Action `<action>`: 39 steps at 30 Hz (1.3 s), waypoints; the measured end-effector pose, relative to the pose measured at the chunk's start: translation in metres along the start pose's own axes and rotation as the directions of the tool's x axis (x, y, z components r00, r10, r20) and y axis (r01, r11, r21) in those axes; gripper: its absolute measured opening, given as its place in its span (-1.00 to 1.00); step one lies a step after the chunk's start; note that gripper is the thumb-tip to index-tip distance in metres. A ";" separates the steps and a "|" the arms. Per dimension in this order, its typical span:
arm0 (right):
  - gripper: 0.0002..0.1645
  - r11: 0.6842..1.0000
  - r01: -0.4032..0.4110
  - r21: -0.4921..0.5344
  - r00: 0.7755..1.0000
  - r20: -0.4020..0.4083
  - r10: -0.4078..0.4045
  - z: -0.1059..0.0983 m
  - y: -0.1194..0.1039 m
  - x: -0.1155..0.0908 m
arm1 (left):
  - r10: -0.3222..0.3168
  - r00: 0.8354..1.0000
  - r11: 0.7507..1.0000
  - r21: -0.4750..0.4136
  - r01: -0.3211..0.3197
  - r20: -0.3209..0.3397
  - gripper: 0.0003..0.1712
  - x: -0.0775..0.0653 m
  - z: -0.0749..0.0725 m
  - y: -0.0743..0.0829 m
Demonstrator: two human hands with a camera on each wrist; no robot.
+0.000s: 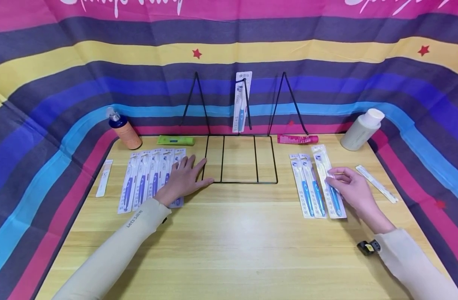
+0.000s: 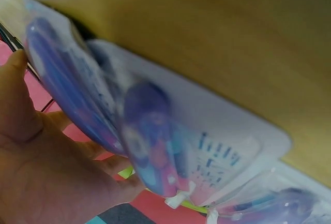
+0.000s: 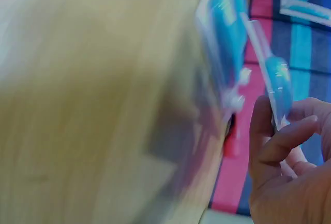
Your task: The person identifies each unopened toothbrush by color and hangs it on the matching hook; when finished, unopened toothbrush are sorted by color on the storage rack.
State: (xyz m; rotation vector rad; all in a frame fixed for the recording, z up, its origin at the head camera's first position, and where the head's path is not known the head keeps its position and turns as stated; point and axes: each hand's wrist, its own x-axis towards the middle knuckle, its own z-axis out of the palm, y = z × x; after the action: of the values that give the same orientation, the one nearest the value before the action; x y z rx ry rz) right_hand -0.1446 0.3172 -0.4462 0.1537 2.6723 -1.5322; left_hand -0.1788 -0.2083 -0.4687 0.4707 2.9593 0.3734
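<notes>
My left hand (image 1: 185, 177) lies with spread fingers over the right end of a row of packaged purple toothbrushes (image 1: 140, 183). In the left wrist view, the hand (image 2: 57, 172) is beside the purple toothbrush packs (image 2: 150, 125), its fingers not curled round any. My right hand (image 1: 352, 189) pinches a packaged blue toothbrush (image 1: 335, 204) by its right edge; the right wrist view shows this pack (image 3: 279, 84) raised on edge between thumb and fingers. Left of it lie two more packaged blue toothbrushes (image 1: 307, 187). Another blue toothbrush pack (image 1: 236, 110) stands upright at the black wire rack (image 1: 240, 182).
A green tube (image 1: 175, 140) and a pink tube (image 1: 297, 139) lie either side of the rack. An orange bottle (image 1: 128, 134) and a white bottle (image 1: 360, 132) stand at the back corners. Narrow white packets lie far left (image 1: 104, 178) and far right (image 1: 377, 183). Striped cloth surrounds the table.
</notes>
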 end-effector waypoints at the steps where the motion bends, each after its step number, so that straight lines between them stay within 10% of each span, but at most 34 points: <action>1: -0.59 0.998 -0.006 0.066 1.000 0.020 0.005 0.003 -0.004 -0.001 | -0.001 1.000 1.000 0.001 0.001 0.000 0.08 0.000 0.000 0.000; 7: -0.74 0.932 0.035 0.361 0.991 0.111 -0.080 0.036 -0.036 -0.010 | -0.004 1.000 1.000 -0.001 0.004 0.004 0.09 0.000 0.001 -0.001; 14: -0.73 0.900 0.255 0.353 0.953 0.065 -0.295 0.080 -0.081 -0.024 | 0.006 1.000 1.000 0.014 -0.006 -0.006 0.08 0.000 0.000 0.001; 23: -0.75 0.774 0.470 0.425 0.868 -0.063 -0.493 0.114 -0.137 -0.019 | 0.007 1.000 1.000 0.018 -0.007 -0.014 0.07 0.001 0.001 -0.001; 39: -0.57 0.767 0.386 0.512 0.867 0.083 -0.492 0.139 -0.159 0.012 | 0.013 1.000 1.000 0.013 -0.012 -0.027 0.06 0.000 0.002 -0.001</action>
State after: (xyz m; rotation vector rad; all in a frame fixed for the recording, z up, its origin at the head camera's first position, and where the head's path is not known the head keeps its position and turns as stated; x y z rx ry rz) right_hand -0.1745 0.1183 -0.3814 -0.6414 2.1968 -2.1810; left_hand -0.1784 -0.2086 -0.4705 0.4898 2.9878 0.3651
